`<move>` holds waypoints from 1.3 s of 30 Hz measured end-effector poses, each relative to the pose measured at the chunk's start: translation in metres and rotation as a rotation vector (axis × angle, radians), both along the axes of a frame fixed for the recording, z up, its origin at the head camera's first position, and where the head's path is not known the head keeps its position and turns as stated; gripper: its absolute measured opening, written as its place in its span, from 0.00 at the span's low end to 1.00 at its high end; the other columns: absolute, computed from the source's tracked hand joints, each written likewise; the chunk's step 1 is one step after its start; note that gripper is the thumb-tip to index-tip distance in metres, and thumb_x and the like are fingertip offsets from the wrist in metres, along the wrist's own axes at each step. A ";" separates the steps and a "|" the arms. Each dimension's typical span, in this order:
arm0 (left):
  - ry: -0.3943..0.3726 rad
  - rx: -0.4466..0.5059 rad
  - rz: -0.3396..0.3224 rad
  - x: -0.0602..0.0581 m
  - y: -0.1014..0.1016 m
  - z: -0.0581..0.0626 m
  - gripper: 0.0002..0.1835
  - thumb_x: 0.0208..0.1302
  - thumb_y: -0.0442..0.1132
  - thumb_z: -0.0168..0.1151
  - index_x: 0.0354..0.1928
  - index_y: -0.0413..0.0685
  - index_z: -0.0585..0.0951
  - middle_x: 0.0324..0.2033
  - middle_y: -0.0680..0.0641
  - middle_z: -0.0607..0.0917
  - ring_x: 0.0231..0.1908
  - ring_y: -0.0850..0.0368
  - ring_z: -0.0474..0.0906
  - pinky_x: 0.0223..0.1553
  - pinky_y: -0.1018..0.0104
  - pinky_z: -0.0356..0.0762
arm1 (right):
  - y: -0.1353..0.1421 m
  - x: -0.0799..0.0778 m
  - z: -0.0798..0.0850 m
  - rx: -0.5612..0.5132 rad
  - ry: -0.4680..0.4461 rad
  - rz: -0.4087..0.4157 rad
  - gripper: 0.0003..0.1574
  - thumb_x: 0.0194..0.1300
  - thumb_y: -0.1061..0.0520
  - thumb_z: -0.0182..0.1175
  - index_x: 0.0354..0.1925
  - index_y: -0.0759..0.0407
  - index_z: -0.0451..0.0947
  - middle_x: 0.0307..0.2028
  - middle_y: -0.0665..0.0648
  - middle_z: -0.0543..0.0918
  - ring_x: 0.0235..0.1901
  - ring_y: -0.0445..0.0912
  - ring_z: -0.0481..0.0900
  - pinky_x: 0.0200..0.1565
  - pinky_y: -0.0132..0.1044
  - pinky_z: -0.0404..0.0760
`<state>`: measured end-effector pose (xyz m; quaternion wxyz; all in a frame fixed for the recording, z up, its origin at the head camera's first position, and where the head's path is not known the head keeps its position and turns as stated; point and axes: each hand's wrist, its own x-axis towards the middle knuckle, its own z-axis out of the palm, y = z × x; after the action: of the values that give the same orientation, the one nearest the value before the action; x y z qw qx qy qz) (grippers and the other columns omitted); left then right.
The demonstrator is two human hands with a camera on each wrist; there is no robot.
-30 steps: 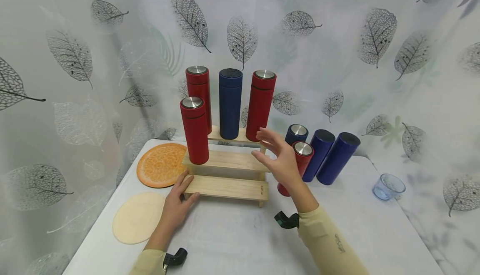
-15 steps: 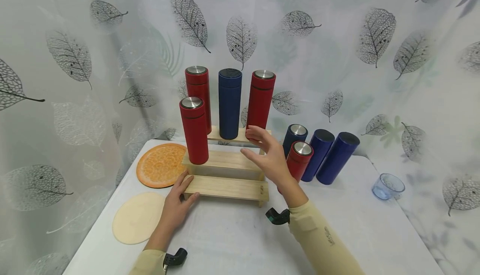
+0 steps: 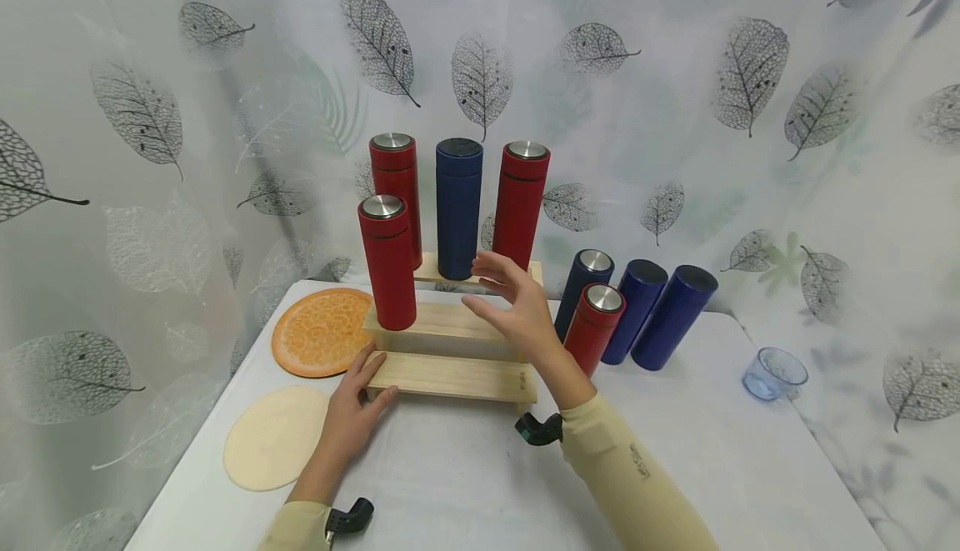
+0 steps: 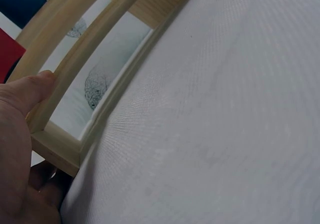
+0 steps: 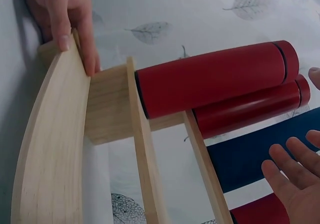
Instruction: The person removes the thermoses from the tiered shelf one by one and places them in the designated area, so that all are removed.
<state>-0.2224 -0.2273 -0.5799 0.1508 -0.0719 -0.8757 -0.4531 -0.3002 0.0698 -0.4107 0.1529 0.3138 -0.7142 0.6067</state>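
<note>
A three-step wooden stand [image 3: 450, 376] stands on the table. My left hand [image 3: 354, 409] holds the left end of its lowest step, the thumb [image 4: 35, 86] on the front edge and the fingers round the side. My right hand [image 3: 519, 305], empty, fingers spread and loosely bent, is over the right part of the middle step. On the top step stand a red thermos [image 3: 395, 201], a blue thermos [image 3: 459, 209] and another red thermos [image 3: 521, 205], whose base the right hand partly covers. A further red thermos [image 3: 387, 263] stands at the middle step's left end.
Right of the stand are a red thermos [image 3: 596, 330], a dark blue thermos [image 3: 592, 272] and two blue cylinders [image 3: 636, 313] behind. A clear glass cup [image 3: 776, 374] sits farther right. Left lie an orange-patterned round mat [image 3: 321, 332] and a pale round board [image 3: 276, 437].
My right hand has moved left across the stand, away from the bottles at right, still empty. The left hand stays on the stand. All the thermoses stand where they were.
</note>
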 end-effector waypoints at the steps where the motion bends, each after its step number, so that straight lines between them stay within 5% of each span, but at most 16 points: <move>1: -0.001 -0.001 -0.002 0.000 0.000 0.000 0.36 0.73 0.48 0.74 0.78 0.44 0.75 0.84 0.44 0.61 0.81 0.37 0.56 0.74 0.36 0.66 | -0.001 -0.001 0.000 -0.004 -0.004 0.003 0.40 0.66 0.64 0.77 0.73 0.67 0.75 0.64 0.70 0.82 0.64 0.57 0.83 0.66 0.54 0.80; 10: -0.009 0.010 0.001 0.000 0.000 -0.001 0.36 0.73 0.47 0.74 0.78 0.44 0.74 0.84 0.44 0.61 0.82 0.37 0.54 0.75 0.36 0.64 | -0.017 -0.004 0.002 -0.024 -0.029 0.030 0.40 0.67 0.64 0.76 0.73 0.66 0.74 0.65 0.67 0.82 0.65 0.55 0.82 0.68 0.52 0.78; 19: 0.004 -0.001 -0.010 0.000 0.003 -0.001 0.36 0.73 0.46 0.74 0.78 0.43 0.75 0.84 0.43 0.61 0.81 0.36 0.56 0.74 0.35 0.64 | -0.029 -0.007 0.000 -0.053 -0.029 0.050 0.42 0.64 0.68 0.77 0.73 0.70 0.73 0.65 0.73 0.80 0.65 0.64 0.80 0.68 0.59 0.77; 29: -0.008 0.001 -0.007 -0.001 0.001 0.000 0.36 0.74 0.47 0.74 0.78 0.43 0.74 0.84 0.43 0.61 0.81 0.35 0.56 0.75 0.35 0.64 | -0.044 -0.010 0.000 0.008 -0.049 0.050 0.42 0.68 0.59 0.77 0.74 0.65 0.73 0.63 0.63 0.84 0.65 0.54 0.81 0.68 0.45 0.79; 39: -0.002 -0.002 0.001 0.001 0.001 0.002 0.36 0.74 0.46 0.73 0.78 0.42 0.74 0.84 0.43 0.61 0.81 0.35 0.56 0.75 0.34 0.63 | -0.062 -0.015 0.000 0.033 -0.038 0.053 0.42 0.67 0.57 0.78 0.74 0.62 0.74 0.63 0.59 0.84 0.64 0.53 0.82 0.67 0.45 0.80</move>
<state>-0.2216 -0.2258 -0.5782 0.1501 -0.0713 -0.8764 -0.4520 -0.3152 0.0075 -0.4104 0.1180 0.3237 -0.7181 0.6047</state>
